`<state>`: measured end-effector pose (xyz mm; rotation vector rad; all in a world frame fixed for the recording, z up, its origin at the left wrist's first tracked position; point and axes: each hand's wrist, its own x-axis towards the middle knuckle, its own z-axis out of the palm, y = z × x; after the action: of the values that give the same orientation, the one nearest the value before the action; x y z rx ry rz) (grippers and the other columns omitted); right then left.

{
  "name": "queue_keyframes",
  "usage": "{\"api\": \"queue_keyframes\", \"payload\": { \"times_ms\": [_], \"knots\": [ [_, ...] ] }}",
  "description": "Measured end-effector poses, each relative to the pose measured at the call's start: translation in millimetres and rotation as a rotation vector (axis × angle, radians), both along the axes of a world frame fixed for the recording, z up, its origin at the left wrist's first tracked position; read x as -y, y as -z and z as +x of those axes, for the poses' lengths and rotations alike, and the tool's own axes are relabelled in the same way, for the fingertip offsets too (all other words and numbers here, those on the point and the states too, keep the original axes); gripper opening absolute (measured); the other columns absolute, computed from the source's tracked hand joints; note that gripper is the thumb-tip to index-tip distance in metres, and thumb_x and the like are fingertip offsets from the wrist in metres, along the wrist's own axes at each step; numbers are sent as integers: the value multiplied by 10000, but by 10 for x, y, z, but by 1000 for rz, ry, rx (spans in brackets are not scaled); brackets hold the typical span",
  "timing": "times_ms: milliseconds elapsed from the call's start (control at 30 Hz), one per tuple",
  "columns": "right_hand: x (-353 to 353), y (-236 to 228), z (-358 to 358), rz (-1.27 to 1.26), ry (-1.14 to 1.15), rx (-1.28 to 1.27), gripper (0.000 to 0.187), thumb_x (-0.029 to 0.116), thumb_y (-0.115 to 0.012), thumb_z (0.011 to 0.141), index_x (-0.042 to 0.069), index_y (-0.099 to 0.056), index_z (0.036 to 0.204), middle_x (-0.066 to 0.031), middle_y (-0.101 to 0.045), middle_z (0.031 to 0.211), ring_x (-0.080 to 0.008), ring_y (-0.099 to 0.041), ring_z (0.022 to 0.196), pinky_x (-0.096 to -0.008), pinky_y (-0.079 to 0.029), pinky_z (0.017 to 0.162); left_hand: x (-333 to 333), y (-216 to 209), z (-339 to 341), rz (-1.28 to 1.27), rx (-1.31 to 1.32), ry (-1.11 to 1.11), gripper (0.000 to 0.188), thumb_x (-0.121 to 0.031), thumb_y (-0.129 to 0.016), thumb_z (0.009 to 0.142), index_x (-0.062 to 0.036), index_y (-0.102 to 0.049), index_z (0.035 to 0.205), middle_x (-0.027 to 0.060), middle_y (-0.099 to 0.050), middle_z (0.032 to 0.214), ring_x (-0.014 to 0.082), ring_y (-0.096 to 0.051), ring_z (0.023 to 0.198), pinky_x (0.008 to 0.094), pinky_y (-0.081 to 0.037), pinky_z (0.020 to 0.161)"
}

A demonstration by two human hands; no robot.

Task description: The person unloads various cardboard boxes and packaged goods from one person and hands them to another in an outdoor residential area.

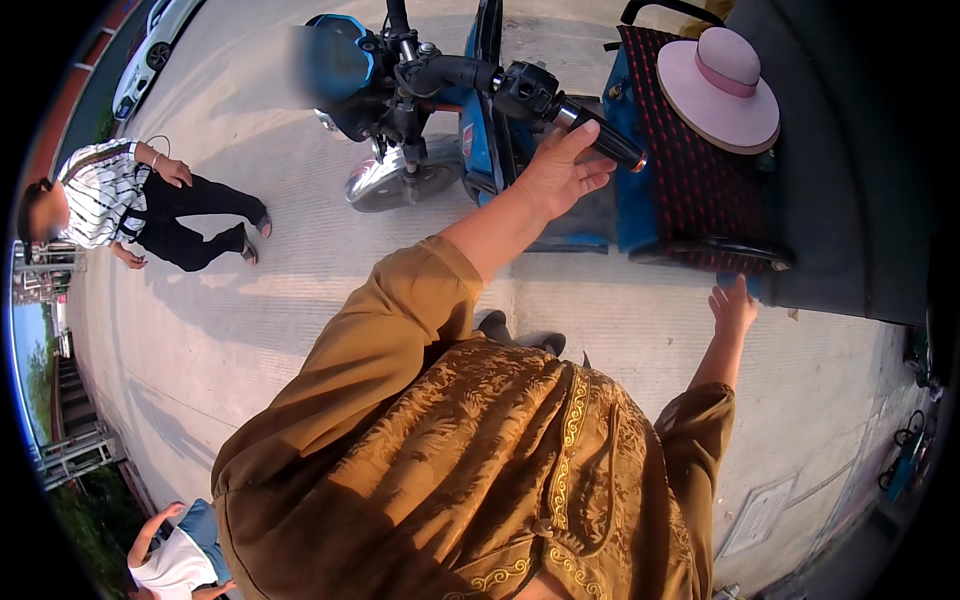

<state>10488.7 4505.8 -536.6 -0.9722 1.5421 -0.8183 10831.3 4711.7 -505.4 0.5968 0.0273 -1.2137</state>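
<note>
My left hand (560, 172) is beside the black rubber handlebar grip (604, 134) of a blue motor tricycle. Its thumb lies along the grip, perhaps touching it, and the fingers are stretched out, not wrapped round. Lower right, my right hand (735, 306) is raised with fingers apart, just below the near edge of the black seat with red dots (690, 190). Whether it touches the seat corner I cannot tell. A black armrest bar (715, 246) runs along that near side. On the seat rests a pink brimmed hat (728, 85) with a darker pink band.
The tricycle's round headlamp (340, 60) and front wheel with chrome fender (385, 182) stand to the left of the grip. A person in a striped shirt (105, 190) walks at the left; another in white (175, 560) is lower left. A white car (155, 55) is far left.
</note>
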Motion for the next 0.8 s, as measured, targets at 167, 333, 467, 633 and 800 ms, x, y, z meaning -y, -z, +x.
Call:
{"api": "queue_keyframes", "payload": {
  "times_ms": [167, 333, 467, 633, 800],
  "knots": [
    [-379, 41, -699, 61, 152, -201, 565, 329, -642, 804, -1, -389, 1186, -214, -514, 1099, -352, -613, 836, -422, -527, 642, 26, -9, -88, 8, 40, -37, 388, -396, -709, 734, -142, -553, 984, 50, -596, 956, 242, -573, 939, 375, -427, 820],
    [-452, 161, -1570, 202, 146, -249, 678, 316, -641, 805, -21, -287, 1276, -262, -484, 1157, -371, -606, 879, -444, -534, 684, 92, -12, -20, 10, 45, -117, 453, -443, -701, 728, -122, -560, 1015, 56, -599, 984, 265, -536, 1013, 399, -397, 890],
    [-106, 92, -2207, 260, 8, -270, 755, 305, -636, 807, -33, -218, 1337, -291, -474, 1176, -382, -608, 892, -442, -539, 696, 247, -24, -47, 92, 118, -263, 718, -529, -628, 756, -43, -390, 1228, 154, -472, 1204, 321, -442, 1149, 427, -362, 955],
    [312, -91, -2651, 269, 5, -243, 519, 264, -589, 837, -50, -418, 1213, -225, -531, 1088, -315, -620, 838, -375, -532, 648, 635, 167, -535, 310, 49, -517, 859, -599, -614, 727, -83, -262, 1317, 159, -388, 1269, 337, -425, 1150, 433, -347, 957],
    [830, -152, -3740, 157, 192, -196, 531, 238, -602, 821, -63, -411, 1214, -218, -553, 1046, -293, -632, 800, -352, -538, 607, 2084, 570, -2077, 494, 180, -118, 791, -499, -654, 744, -67, -315, 1313, 128, -386, 1289, 318, -400, 1160, 424, -297, 979]
  ]
}}
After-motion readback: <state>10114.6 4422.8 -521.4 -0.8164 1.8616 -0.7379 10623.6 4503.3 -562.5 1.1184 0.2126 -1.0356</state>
